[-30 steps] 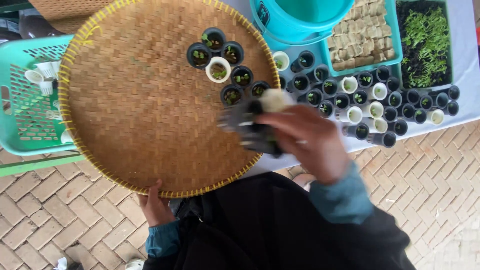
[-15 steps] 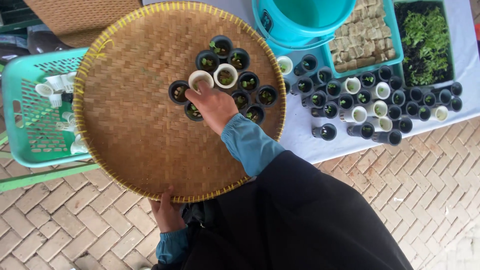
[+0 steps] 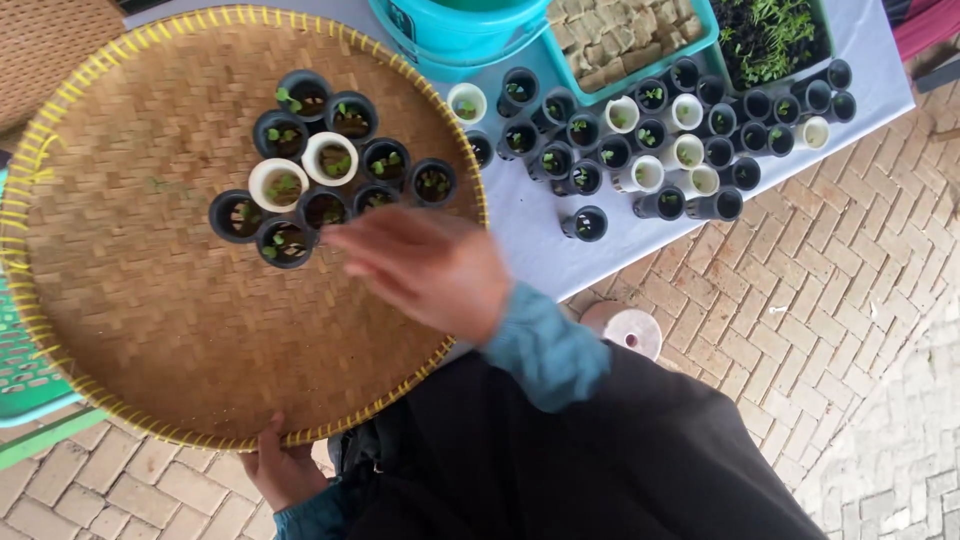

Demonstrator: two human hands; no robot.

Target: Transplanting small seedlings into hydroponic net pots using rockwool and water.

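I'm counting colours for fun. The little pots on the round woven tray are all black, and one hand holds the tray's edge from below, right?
Not quite. The head view shows two white pots among the black pots on the woven tray. The rest holds: the left hand grips the tray's near edge from below, while the right hand, blurred, is over the tray beside the pots.

sleeves: 2, teal-blue knit cuffs (right one blurred) | garment: loose black cloth | hands: bare, no gloves
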